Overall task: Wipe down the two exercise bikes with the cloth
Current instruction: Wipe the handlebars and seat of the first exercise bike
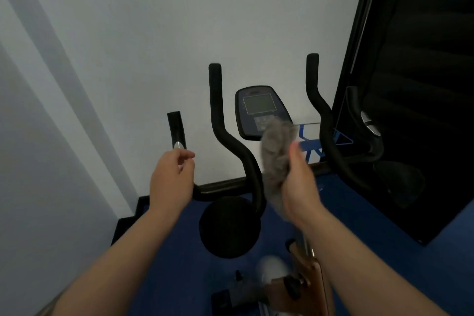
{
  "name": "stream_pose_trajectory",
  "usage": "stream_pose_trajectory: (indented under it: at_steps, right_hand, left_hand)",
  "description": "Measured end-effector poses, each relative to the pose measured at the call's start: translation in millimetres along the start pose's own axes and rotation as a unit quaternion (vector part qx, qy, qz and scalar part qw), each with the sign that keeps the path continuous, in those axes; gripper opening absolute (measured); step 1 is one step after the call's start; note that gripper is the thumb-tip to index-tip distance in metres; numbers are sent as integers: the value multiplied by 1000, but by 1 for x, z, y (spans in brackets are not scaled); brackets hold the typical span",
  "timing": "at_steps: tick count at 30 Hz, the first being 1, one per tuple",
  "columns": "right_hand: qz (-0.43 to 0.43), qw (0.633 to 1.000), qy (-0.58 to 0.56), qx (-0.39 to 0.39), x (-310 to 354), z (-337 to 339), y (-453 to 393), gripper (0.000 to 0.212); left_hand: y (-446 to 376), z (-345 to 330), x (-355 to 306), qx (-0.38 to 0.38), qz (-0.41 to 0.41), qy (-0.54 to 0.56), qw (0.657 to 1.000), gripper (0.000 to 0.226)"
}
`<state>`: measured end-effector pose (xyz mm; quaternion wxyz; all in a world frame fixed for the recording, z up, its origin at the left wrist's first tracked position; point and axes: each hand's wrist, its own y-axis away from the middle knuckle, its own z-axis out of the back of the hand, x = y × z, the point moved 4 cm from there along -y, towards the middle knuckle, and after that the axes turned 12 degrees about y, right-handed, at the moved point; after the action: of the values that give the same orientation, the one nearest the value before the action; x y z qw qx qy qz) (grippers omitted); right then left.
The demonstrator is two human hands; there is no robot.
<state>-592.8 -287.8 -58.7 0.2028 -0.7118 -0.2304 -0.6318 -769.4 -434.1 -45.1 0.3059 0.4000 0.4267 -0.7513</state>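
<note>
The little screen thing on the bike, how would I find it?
Start at the white wall, then look between the two tall black handlebar horns. The console sits there, a dark rounded panel; unlike everything nearby, it has a grey square display.

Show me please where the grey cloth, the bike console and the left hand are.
grey cloth (275,151): head view, middle of the fluffy bundle.
bike console (257,105): head view, on its screen.
left hand (171,179): head view, back of the hand.

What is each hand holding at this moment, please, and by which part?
The right hand grips the grey cloth around its lower half. The left hand holds nothing, its fingers loosely curled by the handlebar.
</note>
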Motion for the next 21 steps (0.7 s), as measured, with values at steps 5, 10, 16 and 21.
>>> stream_pose_trajectory:
  at_steps: [5, 10, 16, 21]
  right_hand:
    - [175, 900, 380, 123, -25, -28, 0, 59]
    - [215, 833, 502, 83, -28, -40, -24, 62]
    - [153, 868, 464, 88, -8, -57, -66, 56]
    - [154, 791, 592, 16, -30, -43, -36, 68]
  left_hand:
    - [-28, -13, 10, 74, -81, -119, 987, 25]
    - [-42, -13, 29, 77, -96, -125, 984, 39]
    - [-69, -29, 18, 67, -109, -129, 983, 52]
    - [-64, -40, 27, 39, -109, -209, 971, 69]
